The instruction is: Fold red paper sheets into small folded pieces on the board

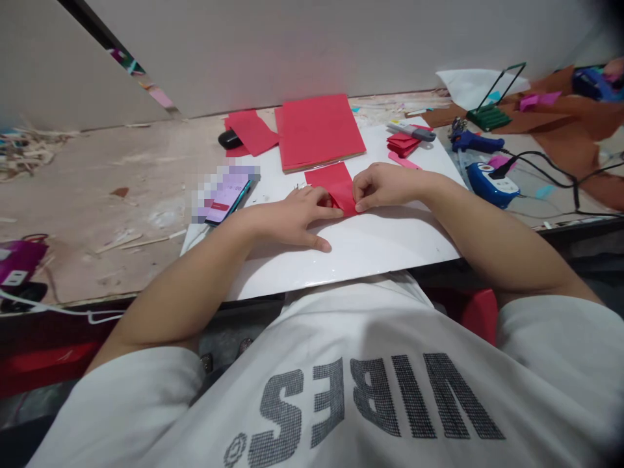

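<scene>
The red paper [342, 178] lies mid-frame on the white board [363, 250], a fold turned up at its near part. The left hand [299, 214] rests its bent fingertips on it, thumb spread away on the board, so it presses rather than grips. The right hand [387, 187] appears to pinch the paper's right edge between thumb and finger.

The fold could come out crooked if the left fingertips slip or the right hand pulls askew; pressing unevenly might crease it in the wrong place.

Just beyond the paper, the red stack [322, 133] limits room for sliding it upward. Left of centre, the phone [231, 188] lies near the left forearm and could get knocked. At upper right, a cutter [423, 133] lies on red slips [402, 144]; farther right are a blue glue gun [480, 142] and a socket block [492, 186] with a black cable [546, 159]
</scene>
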### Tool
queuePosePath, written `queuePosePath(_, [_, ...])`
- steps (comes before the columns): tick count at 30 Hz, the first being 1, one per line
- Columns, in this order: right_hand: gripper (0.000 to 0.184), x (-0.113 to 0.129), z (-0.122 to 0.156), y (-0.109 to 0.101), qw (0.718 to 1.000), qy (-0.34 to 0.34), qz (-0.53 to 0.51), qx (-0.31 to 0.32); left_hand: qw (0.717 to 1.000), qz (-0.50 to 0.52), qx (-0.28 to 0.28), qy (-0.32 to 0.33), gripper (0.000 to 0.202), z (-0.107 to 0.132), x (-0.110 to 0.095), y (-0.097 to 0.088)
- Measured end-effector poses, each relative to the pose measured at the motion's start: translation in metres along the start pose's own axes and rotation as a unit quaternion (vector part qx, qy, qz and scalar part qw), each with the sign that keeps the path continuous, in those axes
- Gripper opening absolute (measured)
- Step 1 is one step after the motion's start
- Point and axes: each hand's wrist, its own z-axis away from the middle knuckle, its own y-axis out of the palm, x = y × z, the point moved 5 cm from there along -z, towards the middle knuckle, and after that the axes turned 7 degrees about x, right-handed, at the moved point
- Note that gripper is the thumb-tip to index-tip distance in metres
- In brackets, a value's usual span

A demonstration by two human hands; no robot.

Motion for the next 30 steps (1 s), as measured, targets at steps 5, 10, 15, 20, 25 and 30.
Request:
queuePosePath(5, [0.032,0.0,-0.001,0.0,1.0,0.0,-0.011,-0.002,0.999,0.009,0.028,-0.015,0.096,0.004,-0.001,-0.009])
queuePosePath(10, [0.027,-0.001,-0.002,0.0,1.0,0.0,-0.012,-0.002,0.999,0.012,0.04,-0.02,0.1,0.004,0.001,-0.006])
queuePosePath(15, [0.025,-0.001,-0.001,0.001,1.0,0.001,-0.022,-0.001,0.999,0.019,0.027,-0.031,0.104,0.002,0.012,-0.005])
queuePosePath(20, [0.026,-0.002,-0.002,0.002,1.0,0.011,-0.024,-0.004,0.999,0.024,0.025,-0.018,0.106,0.001,0.019,-0.007])
queuePosePath(25, [0.023,0.0,-0.001,0.0,1.0,0.006,-0.013,-0.002,0.999,0.044,0.003,-0.013,0.101,-0.006,0.013,0.002])
queuePosePath(30, [0.021,-0.001,0.006,-0.008,1.0,0.016,0.009,0.005,0.997,0.051,-0.046,0.036,0.119,-0.018,0.003,0.01])
